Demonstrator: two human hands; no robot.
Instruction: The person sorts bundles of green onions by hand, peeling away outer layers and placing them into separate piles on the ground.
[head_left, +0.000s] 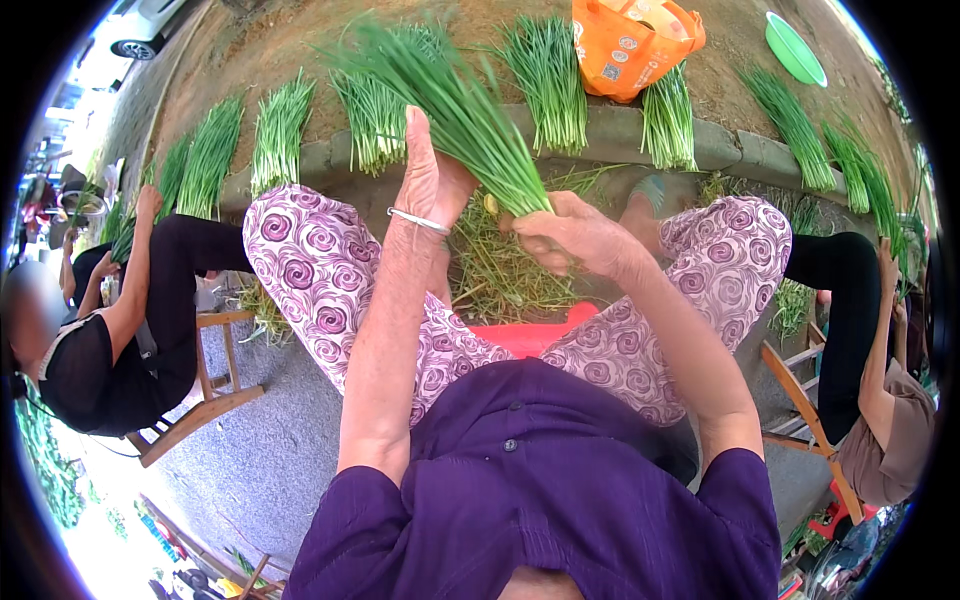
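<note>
A loose bunch of long green chives (487, 142) slants across the view in front of my knees, its leaf tips blurred at the upper left. My right hand (577, 232) grips the pale stem ends. Against the leafy middle rests my left hand (439, 176), thumb upright and apart from the leaves; its fingers are mostly hidden behind the bunch. A white bracelet (420, 220) circles the left wrist. Beneath the bunch, a heap of yellowish trimmings (502, 274) covers the ground between my feet.
Several chive bundles (559, 97) lie along the concrete kerb (705, 142). Behind stand an orange printed bag (600, 52) and a green basin (795, 49). People sit close on both sides, on wooden chairs (202, 420), also handling greens. A red plastic seat (517, 337) shows between my thighs.
</note>
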